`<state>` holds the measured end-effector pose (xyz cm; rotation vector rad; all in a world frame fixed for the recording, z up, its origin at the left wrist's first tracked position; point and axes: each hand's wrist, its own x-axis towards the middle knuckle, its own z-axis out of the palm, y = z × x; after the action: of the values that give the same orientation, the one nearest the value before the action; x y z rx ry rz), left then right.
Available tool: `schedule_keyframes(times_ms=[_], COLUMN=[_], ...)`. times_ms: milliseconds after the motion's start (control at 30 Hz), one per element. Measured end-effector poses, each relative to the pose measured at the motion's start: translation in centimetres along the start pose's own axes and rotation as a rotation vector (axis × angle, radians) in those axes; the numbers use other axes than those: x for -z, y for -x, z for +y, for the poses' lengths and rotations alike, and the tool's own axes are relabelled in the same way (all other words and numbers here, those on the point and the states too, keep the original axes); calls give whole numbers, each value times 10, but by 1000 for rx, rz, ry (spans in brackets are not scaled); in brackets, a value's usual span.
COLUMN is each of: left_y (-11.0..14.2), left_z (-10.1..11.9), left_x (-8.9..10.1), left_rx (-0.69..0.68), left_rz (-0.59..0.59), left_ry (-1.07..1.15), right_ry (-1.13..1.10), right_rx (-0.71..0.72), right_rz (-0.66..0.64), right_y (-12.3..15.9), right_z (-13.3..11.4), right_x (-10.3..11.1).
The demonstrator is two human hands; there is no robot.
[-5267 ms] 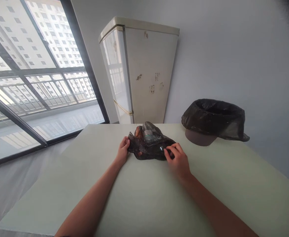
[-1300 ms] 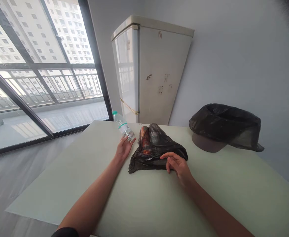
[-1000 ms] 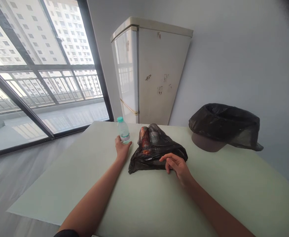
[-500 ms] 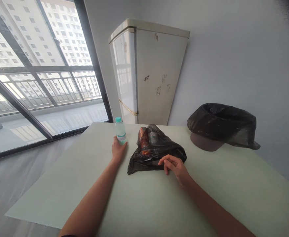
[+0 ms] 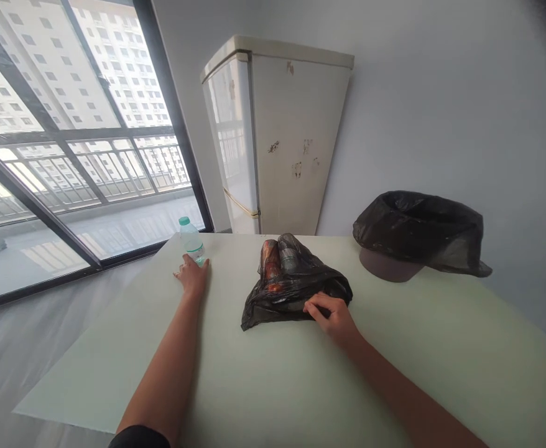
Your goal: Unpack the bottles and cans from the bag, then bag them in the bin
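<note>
A clear water bottle (image 5: 191, 242) with a teal cap stands at the table's far left. My left hand (image 5: 191, 274) is at its near side, fingers spread, with the thumb and forefinger close to the base; whether they still touch it is hard to see. In the middle lies a thin black plastic bag (image 5: 301, 286). Through the film show a reddish can-like thing (image 5: 271, 261) and a dark silvery one (image 5: 290, 256) beside it. My right hand (image 5: 331, 317) pinches the bag's near edge between thumb and fingers.
On the right of the pale green table (image 5: 254, 386) stands a brownish bin (image 5: 389, 267) lined with a black bag (image 5: 422, 227). Behind the table are a worn white fridge (image 5: 301, 124) and a wall. Glass sliding doors (image 5: 81, 130) are at left.
The bottle has moved left across the table with my left hand, whose fingers have since spread. My right hand's fingers have closed on the bag's edge.
</note>
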<state>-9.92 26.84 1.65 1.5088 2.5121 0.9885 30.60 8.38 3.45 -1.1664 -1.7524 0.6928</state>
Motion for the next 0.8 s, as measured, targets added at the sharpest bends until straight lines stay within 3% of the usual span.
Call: schedule_keyframes(times_ms=[100,300,433,500,567,667,733,800], left_y=[-1,7,21,39,70,132,167,188], left_z=[-2,-1,14,33,55,83,91,91], left_x=[-5,1,22,33,37,31,23,18], left_rx=[19,46,90,-2,-181,-519,-764,-969], left_rz=[11,79,360,450,350,-16,-174,-228], left_ry=[-17,39,183,319,532,775,766,753], right_ry=[105,267,254,243,239,281,331,374], right_rx=[80,52,6,-14,-22,19,50,57], right_rz=[69,49,59,40,22,5,-14,-36], right_y=[-3,-3,1,3,4,2,0,-1], right_z=[-3,6,15,19,21,20,19,20], right_x=[0,-2,-6,-9,-11,-12,-13,-14])
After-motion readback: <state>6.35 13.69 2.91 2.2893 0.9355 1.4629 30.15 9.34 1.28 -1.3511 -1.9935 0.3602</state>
